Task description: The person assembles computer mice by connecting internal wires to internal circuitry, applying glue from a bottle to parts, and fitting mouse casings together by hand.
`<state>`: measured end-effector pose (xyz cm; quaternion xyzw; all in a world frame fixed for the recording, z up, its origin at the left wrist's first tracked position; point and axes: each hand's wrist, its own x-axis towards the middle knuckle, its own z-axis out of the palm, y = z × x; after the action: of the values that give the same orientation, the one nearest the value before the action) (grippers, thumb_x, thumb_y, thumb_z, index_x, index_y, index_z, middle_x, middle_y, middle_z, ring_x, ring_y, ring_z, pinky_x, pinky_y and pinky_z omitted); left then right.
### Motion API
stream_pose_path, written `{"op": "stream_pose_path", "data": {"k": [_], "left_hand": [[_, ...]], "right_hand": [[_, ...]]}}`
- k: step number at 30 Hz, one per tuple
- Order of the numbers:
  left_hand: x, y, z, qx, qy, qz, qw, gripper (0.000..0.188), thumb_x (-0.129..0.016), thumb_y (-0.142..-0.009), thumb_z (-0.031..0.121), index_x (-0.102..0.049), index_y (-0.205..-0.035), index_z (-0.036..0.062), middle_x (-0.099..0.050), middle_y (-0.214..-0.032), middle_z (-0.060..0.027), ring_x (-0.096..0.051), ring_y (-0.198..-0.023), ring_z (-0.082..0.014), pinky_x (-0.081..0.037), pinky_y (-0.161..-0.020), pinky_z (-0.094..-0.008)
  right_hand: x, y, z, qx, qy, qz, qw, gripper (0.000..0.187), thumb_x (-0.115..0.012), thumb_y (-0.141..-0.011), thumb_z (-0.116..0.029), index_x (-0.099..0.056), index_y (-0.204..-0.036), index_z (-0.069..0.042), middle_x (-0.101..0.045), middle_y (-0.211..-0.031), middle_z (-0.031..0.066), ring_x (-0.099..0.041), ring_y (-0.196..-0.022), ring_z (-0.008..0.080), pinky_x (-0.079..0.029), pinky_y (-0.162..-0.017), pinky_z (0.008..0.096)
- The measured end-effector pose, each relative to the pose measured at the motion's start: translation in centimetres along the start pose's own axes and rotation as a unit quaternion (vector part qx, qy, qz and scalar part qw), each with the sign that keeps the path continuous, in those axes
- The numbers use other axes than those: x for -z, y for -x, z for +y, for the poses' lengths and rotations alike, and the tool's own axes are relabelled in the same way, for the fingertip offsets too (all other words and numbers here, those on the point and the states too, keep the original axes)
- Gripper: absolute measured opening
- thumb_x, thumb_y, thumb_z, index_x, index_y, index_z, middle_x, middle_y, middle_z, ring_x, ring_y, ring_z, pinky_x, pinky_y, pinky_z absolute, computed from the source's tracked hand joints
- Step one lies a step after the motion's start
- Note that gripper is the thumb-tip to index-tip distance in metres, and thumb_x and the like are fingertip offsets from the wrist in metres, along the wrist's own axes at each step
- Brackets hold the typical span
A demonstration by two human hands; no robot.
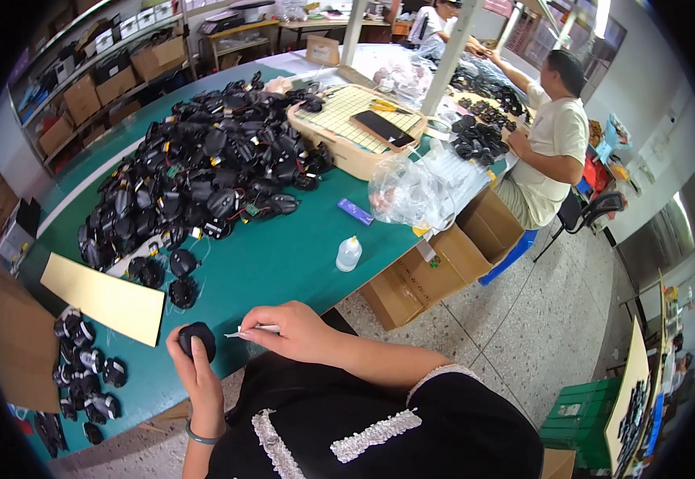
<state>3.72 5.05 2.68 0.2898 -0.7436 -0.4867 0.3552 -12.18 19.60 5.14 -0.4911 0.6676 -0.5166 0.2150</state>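
My left hand [196, 369] is closed round a small black rounded plastic unit [196, 342], holding it at the front edge of the table. Close beside it on the right, my right hand [290, 329] pinches a thin white tool [241, 333]. Its pale tip points toward the black unit, a small gap apart; its exact kind is too small to make out. Just beyond my hands, a few similar black units [182, 292] lie on the green table mat [283, 263]. Behind them rises a large heap of black units [204, 152] with bits of wire and circuit board showing.
A yellowish board [104, 295], more black parts [88, 375] and a cardboard box [16, 335] lie left. A clear squeeze bottle [348, 254], purple box [355, 211] and cream tub [339, 152] with a phone stand right. Open cartons [435, 275] sit below; a co-worker [555, 136] sits beyond.
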Motion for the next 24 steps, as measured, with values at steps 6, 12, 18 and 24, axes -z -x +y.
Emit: {"op": "stream_pose_path", "data": {"k": [6, 12, 18, 24], "left_hand": [[-1.3, -0.4, 1.9, -0.008, 0.028, -0.103, 0.994, 0.03, -0.039, -0.106, 0.022, -0.049, -0.125, 0.0, -0.056, -0.112, -0.0138, -0.055, -0.105, -0.0238, -0.043, -0.094, -0.0337], [-0.8, 0.4, 2.2, -0.029, 0.037, -0.104, 0.994, 0.029, -0.041, -0.106, 0.018, -0.045, -0.128, -0.0012, -0.056, -0.111, -0.0151, -0.056, -0.1, -0.0241, -0.045, -0.091, -0.0334], [-0.5, 0.5, 1.6, -0.061, 0.028, -0.099, 0.993, 0.031, -0.048, -0.103, 0.019, -0.044, -0.127, -0.0011, -0.056, -0.11, -0.0157, -0.057, -0.1, -0.0257, -0.046, -0.09, -0.0346], [-0.7, 0.5, 1.8, -0.053, 0.022, -0.077, 0.995, 0.029, -0.06, -0.098, 0.014, -0.048, -0.12, -0.0003, -0.059, -0.104, -0.0149, -0.06, -0.093, -0.024, -0.048, -0.084, -0.0331]], "right_hand": [[-0.3, -0.1, -1.5, -0.062, -0.034, 0.043, 0.997, 0.014, -0.072, -0.09, -0.019, -0.071, -0.094, -0.005, -0.072, -0.087, 0.0108, -0.071, -0.077, 0.0268, -0.054, -0.068, 0.0333], [-0.9, -0.8, -1.1, -0.043, -0.051, 0.004, 0.998, 0.01, -0.07, -0.091, -0.011, -0.07, -0.097, -0.003, -0.069, -0.078, 0.005, -0.064, -0.065, 0.0128, -0.049, -0.059, 0.0255], [-1.6, -0.8, -1.3, -0.048, -0.044, 0.012, 0.998, 0.009, -0.069, -0.092, -0.011, -0.069, -0.096, -0.003, -0.068, -0.074, 0.004, -0.062, -0.061, 0.0117, -0.047, -0.055, 0.0251], [-2.0, -0.6, -1.3, -0.045, -0.047, 0.004, 0.998, 0.009, -0.068, -0.094, -0.01, -0.068, -0.097, -0.001, -0.066, -0.075, 0.001, -0.057, -0.06, 0.0054, -0.045, -0.053, 0.0218]]}}
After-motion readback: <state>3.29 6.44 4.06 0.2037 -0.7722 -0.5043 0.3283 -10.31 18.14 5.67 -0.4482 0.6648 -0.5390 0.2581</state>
